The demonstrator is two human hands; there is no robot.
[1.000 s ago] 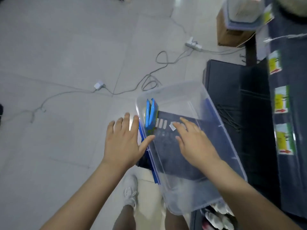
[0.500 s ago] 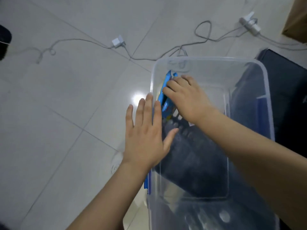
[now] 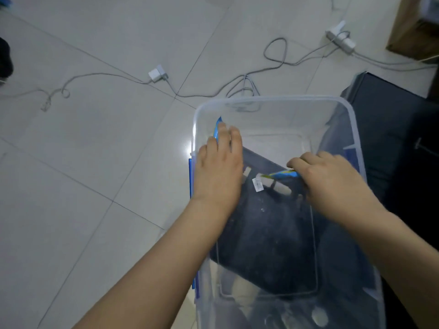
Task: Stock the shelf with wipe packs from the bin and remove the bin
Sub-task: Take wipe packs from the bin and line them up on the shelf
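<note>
A pale tiled floor point(image 3: 95, 162) filled the left and far parts of the view. A clear plastic bin point(image 3: 273, 99) sat near and to the right of centre, its open top facing the camera. A dark unit point(image 3: 392, 127) stood just beside the bin's right wall. At the far right corner was part of a cardboard box point(image 3: 408, 32).

Both hands reached into the bin. The left hand point(image 3: 218, 167) lay along the bin's left wall, with its fingers laid over the top of a blue wipe pack point(image 3: 217, 127) standing on edge against that wall. The thumb was hidden, so I could not tell whether the hand gripped the pack. The right hand point(image 3: 332, 184), near the right wall, had its fingers curled and pinched a second wipe pack point(image 3: 285, 174), a thin blue and yellow one held edge-on above the bin's bottom.

A grey cable point(image 3: 273, 51) looped across the far floor. It ran between a white power strip point(image 3: 339, 39) on the right and a white adapter point(image 3: 156, 73) on the left.
</note>
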